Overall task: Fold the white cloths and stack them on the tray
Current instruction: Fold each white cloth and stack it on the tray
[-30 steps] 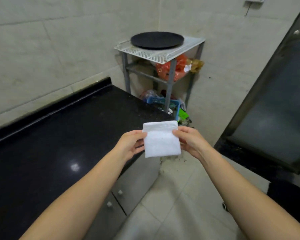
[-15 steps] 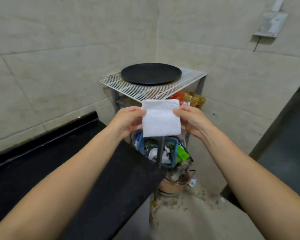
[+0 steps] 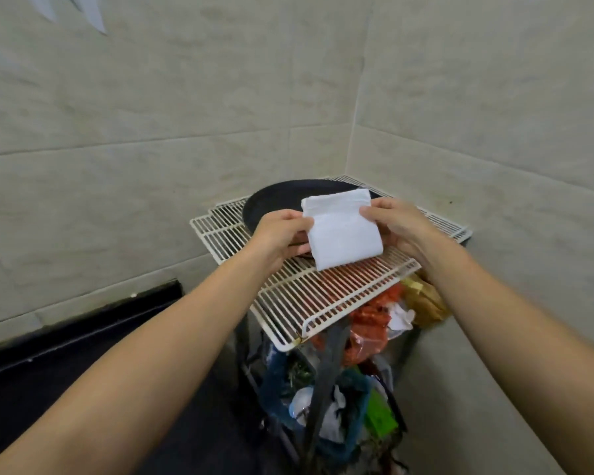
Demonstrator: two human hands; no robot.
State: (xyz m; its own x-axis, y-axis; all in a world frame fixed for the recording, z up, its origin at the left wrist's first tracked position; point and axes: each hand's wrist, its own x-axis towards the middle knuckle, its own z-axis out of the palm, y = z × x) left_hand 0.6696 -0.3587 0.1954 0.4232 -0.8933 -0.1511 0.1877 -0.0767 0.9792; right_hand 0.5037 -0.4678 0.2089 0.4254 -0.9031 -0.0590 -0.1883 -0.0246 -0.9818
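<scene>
Folded white cloth [image 3: 342,231]: small square packet, held in the air between both hands, over the near edge of the tray; lower corner hangs past the fingers toward the rack.
Left hand [image 3: 282,234]: arm stretched forward from lower left; thumb on top, fingers [image 3: 297,249] curled beneath, pinching the cloth's left edge.
Right hand [image 3: 396,222]: arm stretched forward from lower right; thumb laid over the cloth's upper right side, remaining fingers hidden behind the cloth, closed on that edge.
Round black tray [image 3: 275,204]: flat on the rack, just beyond and below the fingertips; partly covered by cloth and hands.
White wire rack [image 3: 323,289]: shelf top in the tiled corner, under both hands.
Red plastic bag [image 3: 371,323]: beneath the rack, among mixed clutter.
Black countertop [image 3: 48,382]: below the left forearm.
</scene>
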